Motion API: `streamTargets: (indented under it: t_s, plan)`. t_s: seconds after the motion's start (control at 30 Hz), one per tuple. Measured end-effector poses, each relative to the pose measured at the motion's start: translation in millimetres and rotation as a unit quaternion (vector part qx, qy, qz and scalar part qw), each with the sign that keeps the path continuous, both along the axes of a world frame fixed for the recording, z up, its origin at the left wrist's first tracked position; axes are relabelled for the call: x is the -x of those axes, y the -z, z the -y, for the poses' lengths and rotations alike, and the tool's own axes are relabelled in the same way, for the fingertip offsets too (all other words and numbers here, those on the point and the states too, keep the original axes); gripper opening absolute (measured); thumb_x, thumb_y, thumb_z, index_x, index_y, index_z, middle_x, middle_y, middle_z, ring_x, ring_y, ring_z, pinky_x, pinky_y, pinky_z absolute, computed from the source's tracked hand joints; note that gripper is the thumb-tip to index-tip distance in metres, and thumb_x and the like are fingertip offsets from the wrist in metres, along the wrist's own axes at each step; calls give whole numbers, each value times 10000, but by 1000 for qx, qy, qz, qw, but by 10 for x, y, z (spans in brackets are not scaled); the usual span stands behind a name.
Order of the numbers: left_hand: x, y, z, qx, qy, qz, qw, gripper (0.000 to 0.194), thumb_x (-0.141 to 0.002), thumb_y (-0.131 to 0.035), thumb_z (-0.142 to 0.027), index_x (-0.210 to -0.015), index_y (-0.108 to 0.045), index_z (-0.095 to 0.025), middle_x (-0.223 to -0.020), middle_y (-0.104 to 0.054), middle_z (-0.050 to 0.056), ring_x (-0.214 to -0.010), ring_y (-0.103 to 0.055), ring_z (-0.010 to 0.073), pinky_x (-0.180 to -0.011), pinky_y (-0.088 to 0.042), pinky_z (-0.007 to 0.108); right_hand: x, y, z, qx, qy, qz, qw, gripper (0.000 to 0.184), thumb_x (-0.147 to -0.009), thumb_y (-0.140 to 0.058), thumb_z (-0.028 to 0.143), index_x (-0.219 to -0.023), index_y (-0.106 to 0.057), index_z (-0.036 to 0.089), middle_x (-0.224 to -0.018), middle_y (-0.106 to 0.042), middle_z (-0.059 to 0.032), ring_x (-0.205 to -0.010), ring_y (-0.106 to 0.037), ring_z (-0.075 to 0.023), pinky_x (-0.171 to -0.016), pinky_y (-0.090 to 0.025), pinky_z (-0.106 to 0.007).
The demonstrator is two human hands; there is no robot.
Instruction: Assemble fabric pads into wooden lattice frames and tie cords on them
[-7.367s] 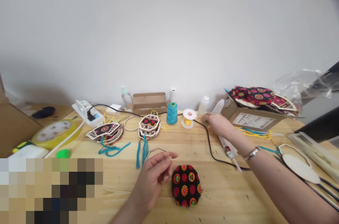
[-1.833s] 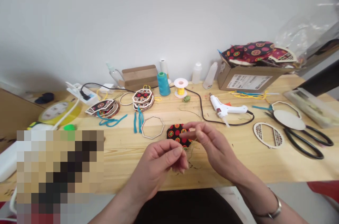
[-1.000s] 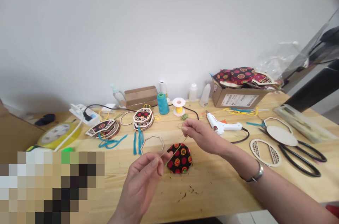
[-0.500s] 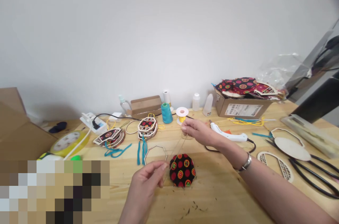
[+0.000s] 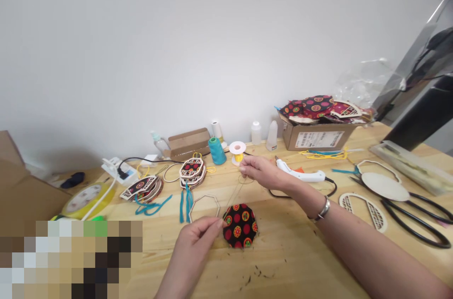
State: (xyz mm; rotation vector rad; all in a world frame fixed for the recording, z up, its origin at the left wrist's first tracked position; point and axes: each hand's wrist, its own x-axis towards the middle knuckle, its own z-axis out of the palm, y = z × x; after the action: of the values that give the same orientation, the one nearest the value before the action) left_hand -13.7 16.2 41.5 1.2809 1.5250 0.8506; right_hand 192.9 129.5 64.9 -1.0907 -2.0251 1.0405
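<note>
Thin pale thread (image 5: 236, 194) runs taut between both hands, slanting from the left hand (image 5: 198, 242) at about 7 o'clock up to the right hand (image 5: 260, 172) at about 1 o'clock. The left hand pinches its lower end between thumb and fingertip, low over the light wooden table (image 5: 300, 261). The right hand pinches the upper end with fingers pressed together, raised farther back over the table. Just beside the left fingertips, at their 3 o'clock, lies the round black fabric pad with red and yellow flower dots (image 5: 240, 226), under the thread's lower stretch. At the pad's 10 o'clock lies an empty octagonal wooden frame (image 5: 204, 205). At the right hand's 11 o'clock stands a white spool of yellow cord (image 5: 237, 152), with a teal thread cone (image 5: 216, 150) at its 9 o'clock. A white hot-glue gun (image 5: 300, 175) lies at the right hand's 3 o'clock.
</note>
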Motion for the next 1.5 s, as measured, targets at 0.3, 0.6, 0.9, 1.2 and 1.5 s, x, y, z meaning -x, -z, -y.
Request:
streamTargets:
  t_s: [0.3, 0.6, 0.9, 1.2, 1.5]
  plan:
    - [77, -21, 9, -5, -35, 25, 999, 405, -739, -569, -566, -680, -631, -170, -489, -523, -22, -504, -412, 126, -527, -320, 230, -34, -1, -10, -14, 0, 27, 1000, 177, -835, -481, 172, -664, -525, 164, -634, -511, 20, -605, -448, -103, -583, -331, -222]
    - [139, -118, -20, -5, -33, 23, 999, 378, -744, -587, -522, -670, -633, -154, -480, -515, -23, -501, -411, 116, -539, -313, 229, -66, -35, 11, -34, -17, 45, 998, 197, -830, -472, 161, -634, -479, 172, -614, -495, 24, -601, -434, -107, -572, -313, -229]
    - [240, -299, -24, -19, 52, -47, 997, 295, -764, -616, -429, -927, -741, -217, -1118, -685, 71, -1095, -565, 252, -994, -352, 346, -91, -250, 150, -86, -39, 12, 995, 182, -853, -473, 171, -672, -493, 174, -622, -482, 31, -603, -420, -98, -581, -321, -220]
    - [-213, -434, -136, -172, -6, 132, 976, 383, -879, -510, -367, -1227, -594, -232, -1315, -564, 58, -1260, -446, 210, -1096, -252, 348, 64, -535, 412, -146, -90, 59, 983, 205, -870, -492, 201, -667, -507, 179, -602, -492, 41, -583, -404, -87, -565, -306, -217]
    - [-469, -365, -104, 7, 28, 367, 930, 277, -837, -583, -345, -933, -684, -105, -861, -665, 102, -572, -469, 82, -595, -422, 247, 51, -391, 413, -118, -96, 52, 987, 160, -831, -469, 129, -687, -515, 183, -638, -547, 15, -604, -466, -103, -535, -341, -210]
